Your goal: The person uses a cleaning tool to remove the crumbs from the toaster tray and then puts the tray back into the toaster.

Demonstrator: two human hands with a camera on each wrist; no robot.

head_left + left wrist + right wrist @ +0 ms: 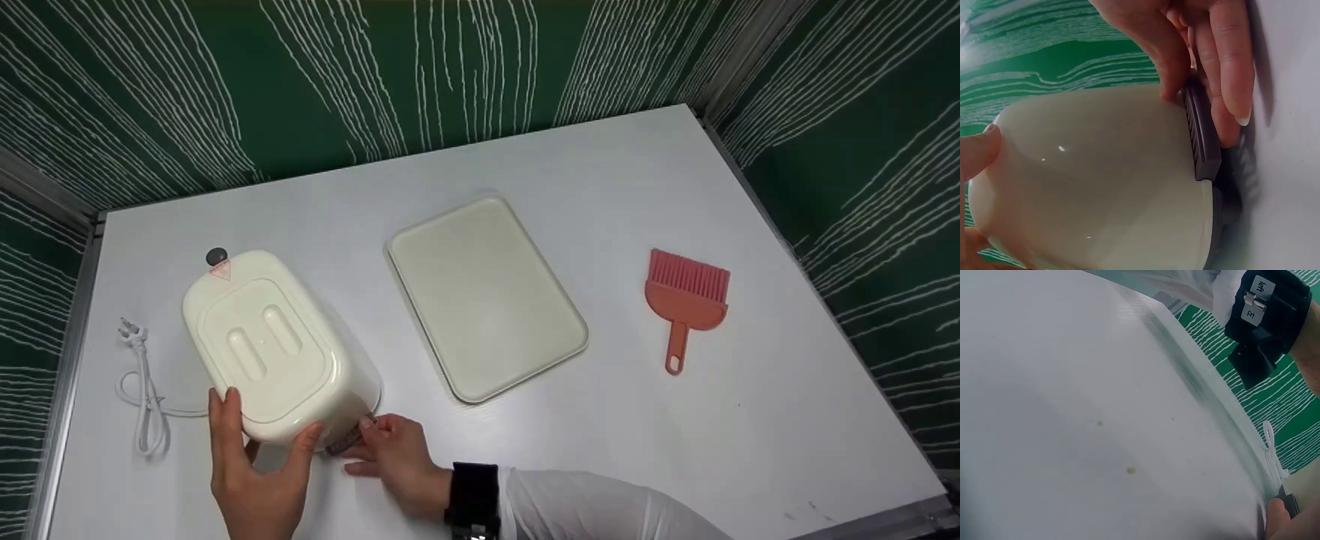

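A cream toaster (279, 375) with a lid-like top bearing two long grooves stands on the left of the table. At its far end is a dark round knob (217, 257). My left hand (259, 491) grips the near end, fingers on the left edge and thumb at the near right corner. My right hand (401, 459) pinches a dark ridged strip (1201, 129) low on the near end, which looks like a crumb tray edge. The left wrist view shows thumb and fingers on either side of it. How far the strip reaches under the body is hidden.
A cream tray (487, 300) lies mid-table. Farther right lies a pink-red hand brush (686, 300). The white cord (150, 397) and plug (133, 333) lie left of the toaster. Green walls with white lines border the table.
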